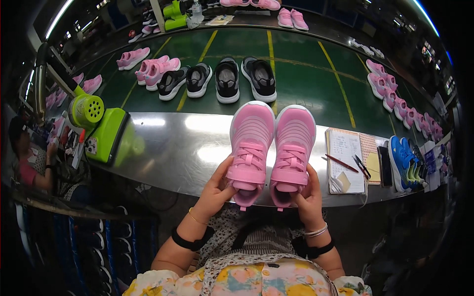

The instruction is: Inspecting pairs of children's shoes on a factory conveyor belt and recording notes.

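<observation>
A pair of pink children's sneakers with white soles is held up side by side, toes pointing away from me. My left hand (216,189) is closed around the heel of the left pink sneaker (252,138), its thumb at the shoe's opening. Around the heel of the right pink sneaker (295,140) my right hand (310,196) is closed in the same way. Both shoes have a strap over crossed bands, and their toes overlap the far edge of the metal bench (197,143). The fingers beneath the shoes are partly hidden.
Black sneakers (227,81) and pink sneakers (157,71) stand on the green belt (306,64). More pink sneakers (390,98) line its right side. A lime-green machine (106,135) stands left; a notebook (345,163) with pens and blue sneakers (402,165) lie right. Another person (34,167) sits far left.
</observation>
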{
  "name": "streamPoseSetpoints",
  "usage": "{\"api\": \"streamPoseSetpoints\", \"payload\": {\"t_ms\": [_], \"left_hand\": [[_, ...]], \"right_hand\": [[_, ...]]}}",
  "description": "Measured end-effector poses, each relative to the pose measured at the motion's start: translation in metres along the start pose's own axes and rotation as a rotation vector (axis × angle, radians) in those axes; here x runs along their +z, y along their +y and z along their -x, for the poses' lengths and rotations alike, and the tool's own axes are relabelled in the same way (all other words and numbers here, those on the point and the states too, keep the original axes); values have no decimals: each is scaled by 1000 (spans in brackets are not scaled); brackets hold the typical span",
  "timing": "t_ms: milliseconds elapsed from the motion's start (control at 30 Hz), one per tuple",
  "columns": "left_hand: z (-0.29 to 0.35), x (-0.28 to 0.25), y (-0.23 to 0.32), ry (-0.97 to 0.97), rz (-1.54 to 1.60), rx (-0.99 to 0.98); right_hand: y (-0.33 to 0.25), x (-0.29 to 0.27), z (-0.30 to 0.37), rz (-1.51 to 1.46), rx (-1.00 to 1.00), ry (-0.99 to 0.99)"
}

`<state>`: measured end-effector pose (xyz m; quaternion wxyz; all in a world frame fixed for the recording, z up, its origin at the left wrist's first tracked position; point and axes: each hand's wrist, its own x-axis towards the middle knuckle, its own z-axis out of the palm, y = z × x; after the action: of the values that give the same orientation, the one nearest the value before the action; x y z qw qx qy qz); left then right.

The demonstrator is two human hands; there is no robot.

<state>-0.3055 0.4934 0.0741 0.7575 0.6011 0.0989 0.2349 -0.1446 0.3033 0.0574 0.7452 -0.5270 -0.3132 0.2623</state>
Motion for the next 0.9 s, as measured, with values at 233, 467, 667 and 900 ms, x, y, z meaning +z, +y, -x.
{"api": "streamPoseSetpoints", "payload": {"t_ms": [233,467,667,900], "left_hand": [[0,-10,-11,-4,-72,106],[2,-13,-11,3,-71,126],[5,-20,-12,-6,-116,157],[7,-34,-8,23,-292,253]], "right_hand": [[10,6,3,14,10,25],[10,15,1,20,-30,15],[10,18,-3,140,-161,-29],[12,26,-2,317,-245,9]]}}
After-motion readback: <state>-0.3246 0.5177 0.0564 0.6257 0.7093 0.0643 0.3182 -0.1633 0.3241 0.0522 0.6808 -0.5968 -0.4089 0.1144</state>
